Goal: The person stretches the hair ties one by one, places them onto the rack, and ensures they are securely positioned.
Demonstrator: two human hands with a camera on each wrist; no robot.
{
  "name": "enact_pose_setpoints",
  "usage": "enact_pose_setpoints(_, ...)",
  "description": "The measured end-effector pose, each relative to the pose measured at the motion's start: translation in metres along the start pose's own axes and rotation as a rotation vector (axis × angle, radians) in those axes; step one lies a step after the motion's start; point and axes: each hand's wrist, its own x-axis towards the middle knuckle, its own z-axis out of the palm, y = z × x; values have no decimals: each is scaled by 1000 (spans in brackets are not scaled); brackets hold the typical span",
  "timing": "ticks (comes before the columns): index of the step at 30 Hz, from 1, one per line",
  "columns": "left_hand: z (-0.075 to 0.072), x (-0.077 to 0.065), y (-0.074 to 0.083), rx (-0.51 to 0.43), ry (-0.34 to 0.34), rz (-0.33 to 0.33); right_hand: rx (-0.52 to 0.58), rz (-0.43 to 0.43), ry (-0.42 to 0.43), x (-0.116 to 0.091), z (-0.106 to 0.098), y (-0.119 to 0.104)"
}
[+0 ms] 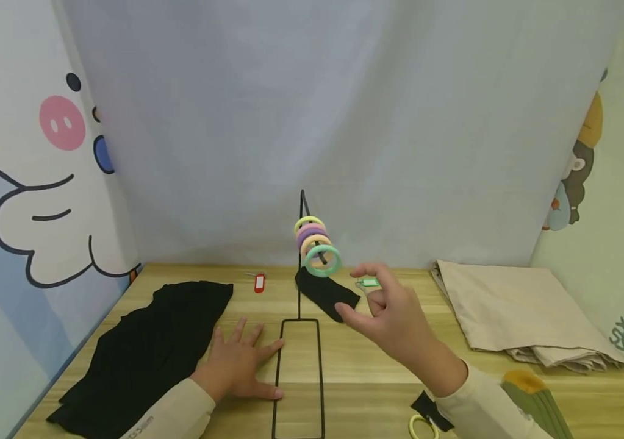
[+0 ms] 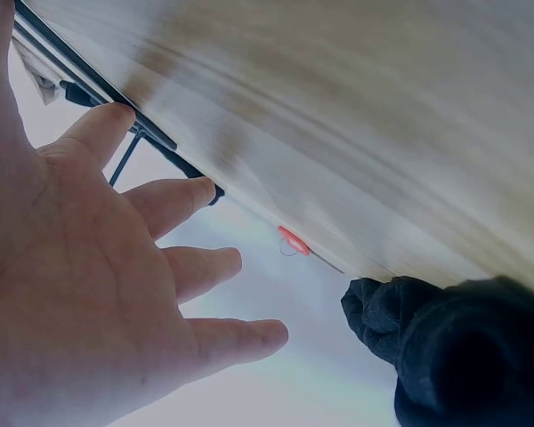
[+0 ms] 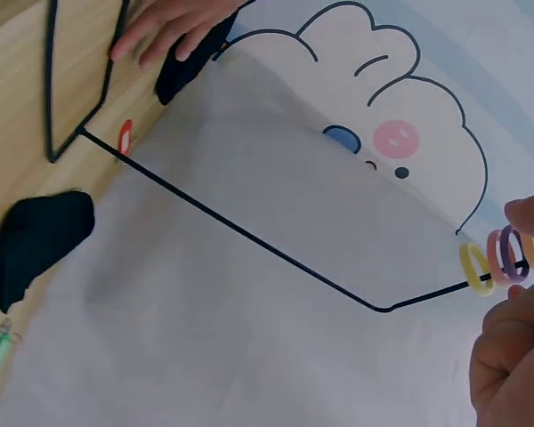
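Observation:
A black wire stand (image 1: 319, 366) has a rectangular base on the table and a bent upper arm. On that arm hang several hair ties: yellow (image 3: 476, 269), pink, purple (image 3: 513, 253) and orange, with a mint green hair tie (image 1: 322, 261) nearest the tip. My right hand (image 1: 394, 317) is just right of the mint one, thumb and forefinger spread apart with nothing between them. In the right wrist view the mint tie is hidden. My left hand (image 1: 237, 363) rests spread on the table, its thumb and forefinger at the base's left bar.
Black cloth (image 1: 147, 360) lies at left, a black sock-like piece (image 1: 325, 292) behind the stand. Red (image 1: 259, 283) and green (image 1: 369, 283) key tags lie at the back. Folded beige cloth (image 1: 520, 305) lies right; a yellow hair tie (image 1: 424, 428) and green sock (image 1: 537, 402) lie front right.

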Motion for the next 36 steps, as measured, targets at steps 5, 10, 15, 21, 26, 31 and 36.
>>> enact_pose_setpoints(5, -1, -1, 2, -5, -10, -1, 104, 264, -146, -26, -4, 17)
enact_pose_setpoints(10, -2, -1, 2, -1, -8, 6, 252, 446, -328, -51, -10, 38)
enact_pose_setpoints(15, -4, -2, 1, 17, -3, 0, 467, 469, -553, -71, -18, 57)
enact_pose_setpoints(21, -5, -3, 2, 12, -4, 1, 732, 477, -952, -91, -33, 87)
enact_pose_setpoints(26, -6, -4, 2, 9, -13, -2, 788, 443, -1163, -103, -45, 110)
enact_pose_setpoints(31, -4, -3, 2, 0, -19, -6, 836, 522, -1276, -110, -49, 123)
enact_pose_setpoints(36, -3, -2, 2, -11, -19, -8, 795, 518, -1289, -113, -47, 127)
